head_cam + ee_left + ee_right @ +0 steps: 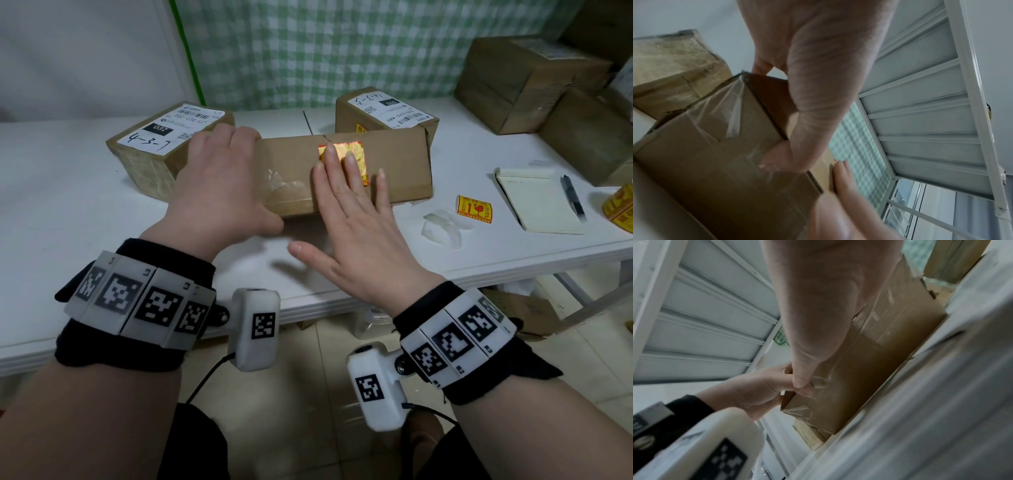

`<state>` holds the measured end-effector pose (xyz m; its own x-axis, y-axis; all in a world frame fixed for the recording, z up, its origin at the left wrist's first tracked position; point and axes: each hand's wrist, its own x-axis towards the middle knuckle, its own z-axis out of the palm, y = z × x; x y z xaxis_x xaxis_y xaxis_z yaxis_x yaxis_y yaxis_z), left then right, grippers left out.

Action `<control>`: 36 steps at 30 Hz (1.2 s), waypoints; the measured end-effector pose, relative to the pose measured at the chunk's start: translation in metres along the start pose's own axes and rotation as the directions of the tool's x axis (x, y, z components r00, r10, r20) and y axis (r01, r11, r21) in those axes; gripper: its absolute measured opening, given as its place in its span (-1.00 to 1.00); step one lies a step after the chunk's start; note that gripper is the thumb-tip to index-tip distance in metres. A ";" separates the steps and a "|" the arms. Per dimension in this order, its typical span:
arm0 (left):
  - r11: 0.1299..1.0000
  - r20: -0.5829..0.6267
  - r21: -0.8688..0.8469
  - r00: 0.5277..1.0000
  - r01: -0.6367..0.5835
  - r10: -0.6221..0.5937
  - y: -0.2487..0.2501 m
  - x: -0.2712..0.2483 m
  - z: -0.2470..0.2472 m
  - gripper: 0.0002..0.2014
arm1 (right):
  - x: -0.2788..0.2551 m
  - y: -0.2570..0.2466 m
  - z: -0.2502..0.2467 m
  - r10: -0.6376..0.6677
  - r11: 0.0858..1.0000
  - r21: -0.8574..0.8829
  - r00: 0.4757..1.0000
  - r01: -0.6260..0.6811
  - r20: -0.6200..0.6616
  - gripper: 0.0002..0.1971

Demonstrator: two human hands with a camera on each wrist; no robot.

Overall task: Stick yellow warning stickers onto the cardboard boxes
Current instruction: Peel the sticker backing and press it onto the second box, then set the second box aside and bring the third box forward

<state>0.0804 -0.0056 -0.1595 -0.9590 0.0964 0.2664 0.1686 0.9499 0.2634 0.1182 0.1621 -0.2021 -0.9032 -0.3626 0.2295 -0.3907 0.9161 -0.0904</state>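
A long brown cardboard box (pixel 394 164) lies across the middle of the white table (pixel 68 219). A yellow warning sticker (pixel 352 150) sits on its top face. My right hand (pixel 349 205) lies flat on it, straight fingers pressing the sticker. My left hand (pixel 219 185) grips the box's left end, thumb on the near side and fingers over the far edge. In the left wrist view that hand (pixel 807 81) wraps the taped box (pixel 715 154) corner. In the right wrist view the box (pixel 869 361) shows beneath my right hand's palm (pixel 818 305).
Two labelled boxes stand behind, one at left (pixel 164 144), one at centre (pixel 383 109). Bigger cartons (pixel 534 82) pile up at the back right. A loose yellow sticker (pixel 474 208), peeled backing (pixel 443 228), a notepad (pixel 537 202) with a pen (pixel 573 197) and a sticker roll (pixel 620 209) lie at right.
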 end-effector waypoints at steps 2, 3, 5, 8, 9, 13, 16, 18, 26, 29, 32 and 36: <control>1.000 -0.003 0.000 1.000 -0.004 0.004 -0.001 0.001 0.001 -0.06 | -0.003 0.006 0.002 0.008 1.000 -0.002 1.000 -0.008 0.007 -0.10; 1.000 -0.003 -0.001 1.000 -0.004 0.004 0.000 0.001 0.001 -0.06 | -0.005 0.009 0.002 0.013 1.000 -0.003 1.000 -0.013 0.006 -0.11; 1.000 -0.001 -0.003 1.000 0.001 -0.001 0.000 0.001 0.000 -0.05 | -0.007 0.015 0.004 0.028 0.999 -0.017 1.000 -0.029 -0.005 -0.11; 1.000 -0.004 -0.003 1.000 -0.004 0.004 -0.001 0.001 0.001 -0.05 | -0.010 0.023 0.006 0.084 0.996 -0.030 0.996 -0.085 -0.027 -0.11; 1.000 -0.005 -0.005 1.000 -0.005 0.005 -0.002 0.002 0.002 -0.05 | -0.010 0.026 0.006 0.112 0.993 -0.023 0.993 -0.112 -0.029 -0.10; 0.999 0.000 -0.033 1.000 -0.020 0.020 -0.004 0.001 0.002 -0.04 | -0.008 0.041 -0.002 0.320 0.938 0.180 0.941 -0.297 -0.114 -0.06; 0.997 -0.002 -0.063 0.999 -0.049 0.049 -0.010 -0.001 0.001 -0.05 | -0.004 0.055 -0.010 0.498 0.777 0.540 0.841 -0.325 -0.211 -0.05; 0.996 -0.043 -0.065 0.998 -0.055 0.052 -0.011 -0.002 -0.001 -0.08 | 0.000 0.060 -0.012 0.537 0.715 0.632 0.815 -0.301 -0.219 -0.10; 0.992 -0.300 -0.039 0.946 0.119 -0.125 0.007 -0.007 -0.017 -0.07 | 0.012 0.055 -0.013 0.500 0.632 0.704 0.864 -0.323 -0.053 -0.33; 0.983 -0.321 0.125 0.943 0.136 -0.090 0.021 0.007 -0.017 -0.17 | 0.015 0.058 -0.013 0.530 0.504 0.779 0.846 -0.373 0.062 -0.34; 0.957 -0.235 0.276 0.972 0.084 -0.018 0.030 0.016 -0.007 -0.32 | 0.016 0.058 -0.015 0.497 0.415 0.829 0.857 -0.375 0.139 -0.37; 0.961 -0.049 0.271 0.996 -0.062 0.078 0.033 0.023 0.004 -0.36 | 0.013 0.053 -0.018 0.337 0.355 0.868 0.914 -0.346 0.227 -0.38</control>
<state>0.0634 0.0290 -0.1486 -0.9305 0.1557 0.3315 0.1599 0.9870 -0.0146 0.0888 0.2087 -0.1863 -0.9973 -0.0617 -0.0403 0.0199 0.3020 -0.9531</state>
